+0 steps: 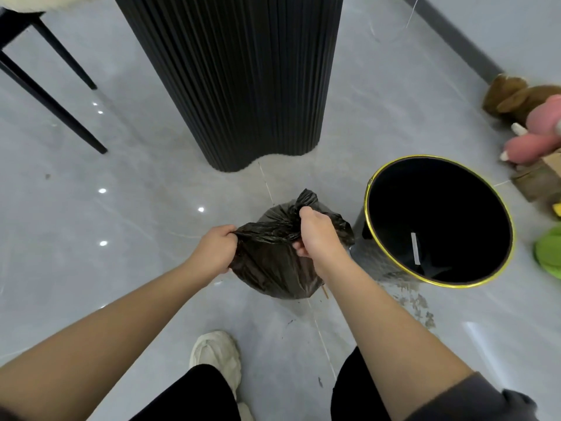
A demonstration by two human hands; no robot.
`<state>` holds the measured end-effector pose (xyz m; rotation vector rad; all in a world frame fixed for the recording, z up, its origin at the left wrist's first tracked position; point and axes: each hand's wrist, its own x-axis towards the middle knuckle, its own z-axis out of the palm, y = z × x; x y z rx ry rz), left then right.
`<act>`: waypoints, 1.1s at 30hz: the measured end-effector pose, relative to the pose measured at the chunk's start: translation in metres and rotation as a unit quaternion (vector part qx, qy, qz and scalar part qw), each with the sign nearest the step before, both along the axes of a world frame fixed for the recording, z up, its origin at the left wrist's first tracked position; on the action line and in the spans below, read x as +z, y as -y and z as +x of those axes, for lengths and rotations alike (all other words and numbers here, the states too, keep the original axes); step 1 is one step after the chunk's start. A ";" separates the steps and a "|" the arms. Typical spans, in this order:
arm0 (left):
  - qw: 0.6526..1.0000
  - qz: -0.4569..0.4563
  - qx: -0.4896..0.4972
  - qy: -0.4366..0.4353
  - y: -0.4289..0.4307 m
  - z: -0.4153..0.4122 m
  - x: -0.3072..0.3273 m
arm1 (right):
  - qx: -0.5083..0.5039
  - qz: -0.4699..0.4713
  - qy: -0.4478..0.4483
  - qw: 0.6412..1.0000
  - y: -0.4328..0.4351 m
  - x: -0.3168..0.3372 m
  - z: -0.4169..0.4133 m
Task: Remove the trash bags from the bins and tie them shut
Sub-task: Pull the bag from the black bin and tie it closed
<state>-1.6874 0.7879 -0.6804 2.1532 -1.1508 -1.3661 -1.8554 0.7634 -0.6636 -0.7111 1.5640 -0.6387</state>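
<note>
A full black trash bag (pixel 273 265) sits on the grey floor in front of me, out of the bin. My left hand (pixel 214 249) grips a stretched flap of the bag's mouth at its left side. My right hand (pixel 315 235) is closed on the gathered plastic at the top, with a twisted tuft (pixel 306 199) sticking up past the thumb. To the right stands a round black bin with a gold rim (pixel 368 208); it holds no bag, and a white strip lies inside.
A tall black fluted pedestal (pixel 230 77) rises just behind the bag. Black chair legs (pixel 51 104) stand at the far left. Plush toys (pixel 528 110), a cardboard piece and a green item lie at the right edge. My shoe (pixel 217 357) is below the bag.
</note>
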 end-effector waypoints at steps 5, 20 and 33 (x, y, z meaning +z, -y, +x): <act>0.980 -0.094 -0.134 0.110 0.003 -0.002 0.007 | 0.095 -0.061 -0.063 0.992 -0.003 -0.006 -0.007; 0.976 -0.105 -0.162 -0.096 0.000 0.000 0.001 | 0.351 -0.248 -0.105 0.897 -0.001 -0.009 -0.012; 0.963 -0.080 -0.208 -0.152 0.006 -0.009 -0.009 | 0.291 -0.232 -0.080 0.925 0.005 -0.021 -0.025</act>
